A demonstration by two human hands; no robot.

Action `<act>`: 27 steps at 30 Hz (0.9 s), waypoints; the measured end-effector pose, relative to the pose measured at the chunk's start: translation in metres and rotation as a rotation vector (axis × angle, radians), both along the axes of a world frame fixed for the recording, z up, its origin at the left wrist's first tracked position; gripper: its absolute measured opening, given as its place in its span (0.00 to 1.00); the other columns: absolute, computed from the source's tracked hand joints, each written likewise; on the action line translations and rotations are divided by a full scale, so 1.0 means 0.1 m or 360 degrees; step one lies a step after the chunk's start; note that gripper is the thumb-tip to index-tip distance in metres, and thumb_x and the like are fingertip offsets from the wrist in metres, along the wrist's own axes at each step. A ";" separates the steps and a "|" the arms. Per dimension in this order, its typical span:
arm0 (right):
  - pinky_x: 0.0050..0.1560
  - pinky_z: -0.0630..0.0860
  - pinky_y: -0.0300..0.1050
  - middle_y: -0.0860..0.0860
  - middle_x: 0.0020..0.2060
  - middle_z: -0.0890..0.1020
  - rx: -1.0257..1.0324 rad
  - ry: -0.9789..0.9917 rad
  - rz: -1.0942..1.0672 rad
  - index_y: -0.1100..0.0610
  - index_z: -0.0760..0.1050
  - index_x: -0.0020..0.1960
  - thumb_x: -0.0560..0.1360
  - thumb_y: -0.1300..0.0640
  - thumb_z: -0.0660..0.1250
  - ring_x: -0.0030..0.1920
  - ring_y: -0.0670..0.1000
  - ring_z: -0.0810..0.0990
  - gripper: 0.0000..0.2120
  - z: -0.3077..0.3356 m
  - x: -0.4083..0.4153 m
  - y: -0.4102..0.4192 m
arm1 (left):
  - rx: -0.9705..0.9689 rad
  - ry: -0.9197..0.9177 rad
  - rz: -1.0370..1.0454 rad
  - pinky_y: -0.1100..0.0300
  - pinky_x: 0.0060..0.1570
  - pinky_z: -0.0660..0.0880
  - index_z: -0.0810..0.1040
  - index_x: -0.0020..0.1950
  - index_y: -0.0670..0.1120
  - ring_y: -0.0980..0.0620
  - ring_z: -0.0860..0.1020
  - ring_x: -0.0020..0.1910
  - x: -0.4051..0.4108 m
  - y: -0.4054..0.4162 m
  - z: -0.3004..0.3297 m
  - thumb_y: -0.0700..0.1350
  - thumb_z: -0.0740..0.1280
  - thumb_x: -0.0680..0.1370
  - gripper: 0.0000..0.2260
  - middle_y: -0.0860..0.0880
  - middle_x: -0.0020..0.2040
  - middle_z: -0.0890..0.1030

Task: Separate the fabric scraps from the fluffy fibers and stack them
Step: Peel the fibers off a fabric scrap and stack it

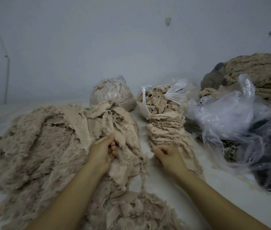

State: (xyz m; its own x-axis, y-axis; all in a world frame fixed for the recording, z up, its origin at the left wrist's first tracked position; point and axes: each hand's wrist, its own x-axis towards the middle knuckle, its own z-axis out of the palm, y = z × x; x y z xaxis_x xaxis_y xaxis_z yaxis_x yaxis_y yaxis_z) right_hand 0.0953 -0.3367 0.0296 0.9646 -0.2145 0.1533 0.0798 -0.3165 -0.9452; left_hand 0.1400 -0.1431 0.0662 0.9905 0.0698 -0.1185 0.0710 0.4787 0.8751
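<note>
Fabric scraps (108,128) are lying tangled in the big heap of fluffy fibers (36,146) that is spreading across the white work surface (164,185) in front of the person, while the ones already pulled free are sitting in 1 tall stack (166,128) just right of the heap, in front of an open plastic bag of fluff (158,100). The left hand (103,151) is curling its fingers and thumb round a bunch of scrap and fiber at the heap's right edge, gripping it. The right hand (168,155) is resting at the near end of the stack with its fingers curled; it seems to be pinching or pressing the top scrap there, though motion blur is keeping me from telling for sure. The step in hand looks like the join between 2 cycles: 1 scrap is being laid on the stack while the left hand is readying the next. The next move is probably calling for the right hand to cross to the left hand's bunch, find a clean flat edge, and peel it away as the left hand is holding the fluff back. A tied plastic bag (111,92) is standing farther back, and loose crumpled plastic (231,117) is lying at the right.
</note>
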 end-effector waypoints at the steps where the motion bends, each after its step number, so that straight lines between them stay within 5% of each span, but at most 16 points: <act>1: 0.33 0.70 0.41 0.50 0.29 0.79 0.0317 0.0174 0.0133 0.56 0.78 0.38 0.79 0.52 0.64 0.29 0.44 0.75 0.14 0.02 0.00 0.12 | 0.0021 -0.0045 -0.0073 0.68 0.18 0.66 0.72 0.35 0.43 0.58 0.68 0.20 -0.04 0.00 0.00 0.39 0.66 0.77 0.11 0.51 0.23 0.70; 5: 0.36 0.76 0.43 0.54 0.30 0.81 0.1048 0.0633 0.0534 0.58 0.80 0.38 0.72 0.37 0.65 0.32 0.51 0.80 0.23 0.14 0.04 0.53 | 0.0581 -0.0455 -0.0414 0.67 0.22 0.66 0.78 0.30 0.46 0.56 0.69 0.22 -0.31 -0.06 -0.06 0.38 0.65 0.77 0.15 0.49 0.25 0.73; 8: 0.31 0.78 0.45 0.55 0.25 0.78 0.1442 0.0439 0.0417 0.59 0.79 0.31 0.69 0.50 0.72 0.26 0.52 0.79 0.14 0.22 0.09 0.70 | 0.1106 -0.0758 -0.0469 0.67 0.26 0.68 0.79 0.32 0.43 0.58 0.72 0.24 -0.49 -0.12 -0.15 0.40 0.69 0.75 0.11 0.51 0.26 0.76; 12: 0.39 0.80 0.46 0.56 0.34 0.84 0.1386 0.0101 0.0247 0.61 0.81 0.44 0.74 0.60 0.70 0.34 0.52 0.83 0.03 0.13 0.13 0.68 | 0.0697 -0.0234 -0.0374 0.60 0.35 0.76 0.81 0.45 0.41 0.52 0.78 0.36 -0.41 -0.05 -0.12 0.56 0.70 0.68 0.19 0.47 0.37 0.81; 15: 0.50 0.80 0.51 0.60 0.45 0.85 0.1160 0.0077 0.0241 0.62 0.81 0.52 0.74 0.58 0.70 0.46 0.57 0.84 0.10 0.05 0.05 0.69 | 0.0345 0.0039 -0.0491 0.56 0.45 0.79 0.80 0.49 0.43 0.49 0.81 0.44 -0.29 -0.08 -0.07 0.52 0.70 0.72 0.13 0.45 0.44 0.83; 17: 0.50 0.80 0.50 0.60 0.46 0.85 0.1052 0.0048 0.0197 0.62 0.80 0.53 0.76 0.55 0.68 0.47 0.56 0.84 0.11 -0.02 0.01 0.70 | 0.0188 0.0020 -0.0347 0.62 0.32 0.78 0.77 0.42 0.40 0.54 0.80 0.33 -0.24 -0.14 -0.03 0.41 0.67 0.76 0.05 0.44 0.37 0.80; 21: 0.34 0.78 0.38 0.51 0.36 0.85 0.1046 -0.0040 -0.0072 0.62 0.79 0.54 0.79 0.54 0.63 0.35 0.47 0.83 0.12 -0.05 -0.02 0.59 | -0.0085 -0.0020 -0.0170 0.68 0.19 0.65 0.71 0.38 0.41 0.58 0.67 0.23 -0.21 -0.13 -0.06 0.34 0.60 0.79 0.10 0.49 0.29 0.71; 24: 0.63 0.74 0.55 0.61 0.60 0.79 0.1246 0.0038 -0.0271 0.63 0.73 0.65 0.81 0.55 0.60 0.60 0.59 0.78 0.17 -0.03 0.06 0.49 | -0.0017 -0.0067 -0.0306 0.67 0.21 0.65 0.72 0.38 0.42 0.58 0.68 0.25 -0.31 -0.11 -0.16 0.33 0.61 0.79 0.10 0.49 0.29 0.71; 27: 0.69 0.67 0.62 0.65 0.65 0.73 0.1693 0.0118 -0.0344 0.62 0.69 0.68 0.82 0.58 0.58 0.65 0.64 0.73 0.17 0.02 0.15 0.47 | 0.0012 -0.0035 -0.0480 0.65 0.29 0.74 0.76 0.39 0.40 0.55 0.75 0.32 -0.42 -0.11 -0.29 0.32 0.62 0.76 0.07 0.46 0.33 0.77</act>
